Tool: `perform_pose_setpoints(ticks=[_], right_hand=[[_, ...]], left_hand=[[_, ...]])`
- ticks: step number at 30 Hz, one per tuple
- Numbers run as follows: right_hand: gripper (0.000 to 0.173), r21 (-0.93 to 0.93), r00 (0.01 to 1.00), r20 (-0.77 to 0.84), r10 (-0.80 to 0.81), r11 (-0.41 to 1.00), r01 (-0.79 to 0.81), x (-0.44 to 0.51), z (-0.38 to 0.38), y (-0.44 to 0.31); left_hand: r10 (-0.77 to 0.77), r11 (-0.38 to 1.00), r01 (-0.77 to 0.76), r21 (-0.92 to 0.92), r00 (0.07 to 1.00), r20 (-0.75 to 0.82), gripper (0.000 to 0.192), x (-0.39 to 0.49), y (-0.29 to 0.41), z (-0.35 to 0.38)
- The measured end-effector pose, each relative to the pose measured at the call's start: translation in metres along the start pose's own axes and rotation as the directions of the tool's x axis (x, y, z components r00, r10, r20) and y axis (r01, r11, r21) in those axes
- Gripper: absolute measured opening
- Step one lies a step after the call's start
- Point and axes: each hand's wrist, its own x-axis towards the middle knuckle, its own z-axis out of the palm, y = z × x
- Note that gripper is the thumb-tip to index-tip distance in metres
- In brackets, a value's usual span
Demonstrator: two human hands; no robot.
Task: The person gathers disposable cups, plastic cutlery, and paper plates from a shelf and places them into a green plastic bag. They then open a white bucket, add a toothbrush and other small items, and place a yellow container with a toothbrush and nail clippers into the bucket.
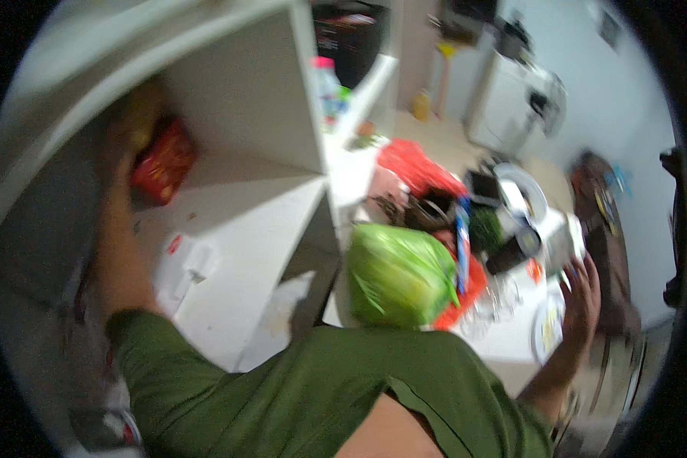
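Observation:
Reaching into a white cabinet compartment (246,91) at the left, my left hand (120,134) is dark and blurred. It is beside a red package (166,163) with yellow marks; whether it grips that package cannot be told. A yellowish thing (143,114) shows dimly behind it. My right hand (585,292) is at the right edge of the white table (504,343), fingers somewhat apart, near a whitish container (562,243) and a round plate (548,329). Contact with the container is unclear. A full green plastic bag (401,275) lies before my chest.
Red plastic bags (418,169), a blue tube-shaped package (462,246), a dark cylinder (512,252) and a white basin (524,192) crowd the table. A pink-capped bottle (325,86) stands beyond the cabinet wall. A brown chair (607,246) is at the right.

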Motion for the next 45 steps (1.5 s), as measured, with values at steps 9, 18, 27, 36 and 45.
perform_pose_setpoints(ticks=[9,18,27,36,45], right_hand=[[0.050,0.034,0.615,0.788,0.031,0.995,-0.094,-0.014,0.093,0.037],[0.072,0.196,0.355,0.935,-0.003,0.837,-0.510,-0.029,0.116,0.043],[0.066,0.410,0.472,0.880,-0.053,0.585,-0.700,-0.022,-0.005,0.045],[0.071,0.415,0.506,0.862,0.014,0.553,-0.722,-0.004,-0.068,0.052],[0.087,0.470,0.686,0.721,0.095,0.661,-0.585,0.002,-0.062,0.044]], left_hand=[[0.035,0.992,-0.013,-0.123,0.984,0.173,0.033,-0.008,0.097,-0.222],[0.562,0.414,-0.309,-0.856,0.827,-0.027,0.029,-0.109,0.309,-0.437],[0.607,-0.081,-0.517,-0.852,0.653,-0.454,0.030,-0.142,0.435,-0.474],[0.447,-0.159,-0.245,-0.956,0.846,-0.291,0.022,-0.142,0.482,-0.510],[0.400,-0.036,-0.630,-0.775,0.702,-0.589,0.027,-0.137,0.505,-0.489]])
